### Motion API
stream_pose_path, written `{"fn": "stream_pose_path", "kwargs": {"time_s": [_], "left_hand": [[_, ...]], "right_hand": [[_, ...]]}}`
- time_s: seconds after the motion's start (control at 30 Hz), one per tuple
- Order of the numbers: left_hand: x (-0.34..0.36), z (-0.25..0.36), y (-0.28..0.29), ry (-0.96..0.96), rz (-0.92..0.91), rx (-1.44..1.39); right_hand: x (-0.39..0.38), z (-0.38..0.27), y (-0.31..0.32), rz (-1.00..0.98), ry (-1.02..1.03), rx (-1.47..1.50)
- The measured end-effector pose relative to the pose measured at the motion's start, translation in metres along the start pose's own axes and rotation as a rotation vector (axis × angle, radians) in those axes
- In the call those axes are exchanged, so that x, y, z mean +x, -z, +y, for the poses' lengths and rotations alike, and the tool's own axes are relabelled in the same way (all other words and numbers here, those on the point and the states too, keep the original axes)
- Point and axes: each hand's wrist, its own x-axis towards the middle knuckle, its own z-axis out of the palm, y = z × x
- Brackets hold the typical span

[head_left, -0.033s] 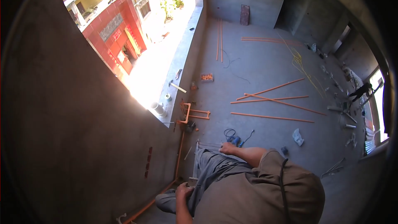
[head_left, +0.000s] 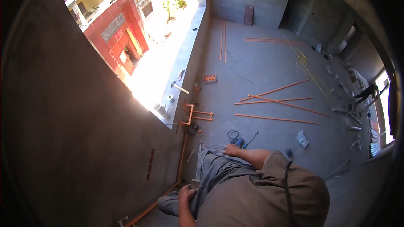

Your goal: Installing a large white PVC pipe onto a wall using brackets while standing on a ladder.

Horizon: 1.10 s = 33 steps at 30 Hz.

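My left hand [head_left: 185, 193] is closed on the lower end of a grey metal ladder's [head_left: 200, 159] side rail, low in the picture. My right hand [head_left: 231, 149] lies on the ladder's top bar, fingers curled over it. My grey trouser leg hangs between the two hands and hides most of the rungs. An orange pipe [head_left: 182, 155] runs down the concrete wall just left of the ladder.
A bent orange pipe assembly [head_left: 196, 115] sits under the window opening. On the sill [head_left: 179, 65] lie a hammer [head_left: 180, 87] and short grey pipe pieces [head_left: 160, 110]. Long orange pipes [head_left: 275, 101], a yellow cable [head_left: 304, 61], a blue tool [head_left: 238, 142] and a box of fittings [head_left: 209, 77] lie on the floor.
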Motion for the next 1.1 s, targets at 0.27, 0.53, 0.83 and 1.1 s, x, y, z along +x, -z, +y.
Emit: {"fn": "stream_pose_path", "kwargs": {"time_s": [0.27,0.53,0.83,1.1], "left_hand": [[0.000,0.007,0.003,-0.002,-0.023,0.030],[-0.004,0.004,-0.003,0.062,-0.031,0.003],[-0.016,0.014,0.014,-0.050,0.119,0.017],[-0.047,0.008,0.015,-0.006,0.443,-0.208]], "right_hand": [[0.000,0.020,-0.004,-0.004,0.031,-0.057],[0.007,0.006,-0.012,-0.015,0.062,-0.124],[0.028,0.003,-0.010,-0.181,0.037,0.025],[0.033,-0.026,-0.018,-0.293,-0.057,0.143]]}}
